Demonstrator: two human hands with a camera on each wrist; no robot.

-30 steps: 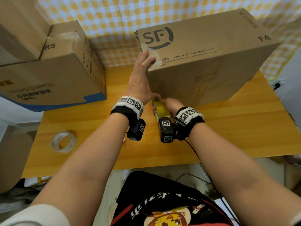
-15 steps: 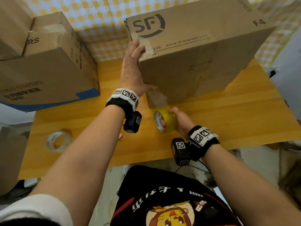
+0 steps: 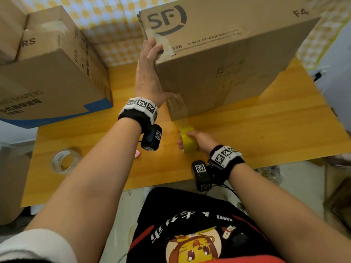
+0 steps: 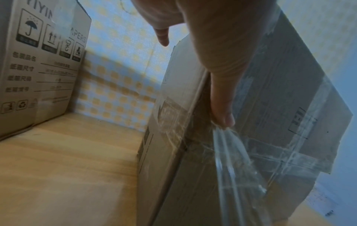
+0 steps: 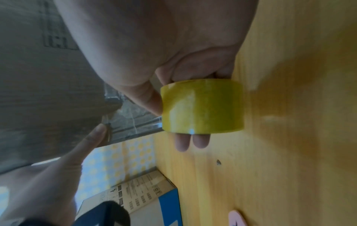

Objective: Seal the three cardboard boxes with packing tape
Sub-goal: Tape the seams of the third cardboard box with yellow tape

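Head: right hand grips tape.

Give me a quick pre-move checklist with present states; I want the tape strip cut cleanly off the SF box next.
1. Left hand bracing SF box: ok.
2. Left thumb pinning the tape strip to the box: ok.
3. Right hand gripping yellow tape roll: ok.
4. Strip taut, unwrinkled: not ok.
5. Cutter within reach: cannot tell.

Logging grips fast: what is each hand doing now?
Left hand: open, flat against the brown cardboard SF box.
Right hand: gripping the yellow tape roll.
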